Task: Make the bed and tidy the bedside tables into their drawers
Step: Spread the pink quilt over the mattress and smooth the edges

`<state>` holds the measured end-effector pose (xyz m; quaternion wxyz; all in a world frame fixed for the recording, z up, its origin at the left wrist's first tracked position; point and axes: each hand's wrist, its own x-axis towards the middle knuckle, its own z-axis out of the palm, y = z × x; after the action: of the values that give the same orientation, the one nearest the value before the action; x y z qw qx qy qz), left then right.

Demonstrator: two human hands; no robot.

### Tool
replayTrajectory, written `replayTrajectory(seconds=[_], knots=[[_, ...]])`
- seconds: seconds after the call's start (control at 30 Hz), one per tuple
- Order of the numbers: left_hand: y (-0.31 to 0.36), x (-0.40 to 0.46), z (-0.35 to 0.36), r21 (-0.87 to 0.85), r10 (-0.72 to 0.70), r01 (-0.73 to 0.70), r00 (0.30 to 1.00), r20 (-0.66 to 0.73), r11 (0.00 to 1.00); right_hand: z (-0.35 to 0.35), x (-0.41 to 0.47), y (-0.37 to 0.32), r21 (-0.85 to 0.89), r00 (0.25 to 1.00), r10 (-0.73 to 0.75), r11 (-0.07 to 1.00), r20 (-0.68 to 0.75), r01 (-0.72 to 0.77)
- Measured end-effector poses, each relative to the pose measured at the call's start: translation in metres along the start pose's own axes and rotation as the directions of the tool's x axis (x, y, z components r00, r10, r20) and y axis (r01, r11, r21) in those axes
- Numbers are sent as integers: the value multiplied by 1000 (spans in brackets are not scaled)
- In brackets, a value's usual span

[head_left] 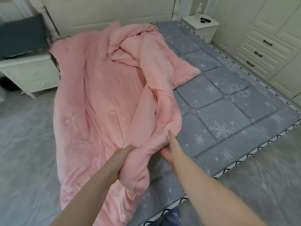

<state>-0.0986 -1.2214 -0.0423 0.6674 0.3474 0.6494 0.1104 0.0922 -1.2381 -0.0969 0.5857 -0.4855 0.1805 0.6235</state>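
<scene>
Together both hands, left hand (125,150) and right hand (171,149), grip the puffy, twisted pink quilt (104,98).

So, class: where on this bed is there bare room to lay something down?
The grey mattress lies bare between the pink duvet and the wardrobe-side edge. The other half is crowded with bunched duvet, gripped by left hand and right hand.
</scene>
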Motion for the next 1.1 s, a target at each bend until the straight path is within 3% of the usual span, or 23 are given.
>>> replayTrajectory(seconds=[0.07, 0.17, 0.23, 0.3, 0.4, 0.47, 0.57, 0.73, 0.9, 1.0, 1.1], knots=[[1, -3, -20, 13, 7, -8, 998, 70, 1000, 14, 11, -7, 4, 998, -47, 999, -35, 47], [2, -1, -20, 124, 64, -64, 998, 2, 990, 24, 15, -18, -16, 992, -123, 992, -23, 122], [4, -5, -1, 308, 167, -124, 979, -118, 943, 33, -11, -29, 4, 981, -193, 981, 29, 193], [7, -14, 20, 429, 374, -269, 910, -181, 863, 37, -38, -41, 12, 947, -312, 950, 79, 312], [11, -31, 57, 461, 596, -565, 798, 92, 685, 27, -74, -47, -135, 844, -526, 833, 109, 537], [14, -38, 84, 530, 591, -625, 764, 260, 574, 13, -93, -45, -267, 786, -605, 742, 126, 615], [16, -41, 119, 654, 654, -638, 703, 280, 406, -2, -116, -47, -296, 761, -633, 706, 142, 643], [23, -46, 149, 595, 706, -672, 669, 231, 442, -23, -120, -60, -289, 781, -606, 729, 150, 621], [29, -27, 167, 662, 644, -605, 728, 235, 443, -37, -108, -82, -172, 860, -496, 843, 121, 510], [35, -24, 190, 727, 611, -536, 765, 204, 429, -51, -83, -106, -63, 927, -354, 930, 121, 363], [35, -18, 214, 799, 545, -416, 828, 135, 434, -63, -55, -142, -50, 987, -119, 991, 109, 125]])
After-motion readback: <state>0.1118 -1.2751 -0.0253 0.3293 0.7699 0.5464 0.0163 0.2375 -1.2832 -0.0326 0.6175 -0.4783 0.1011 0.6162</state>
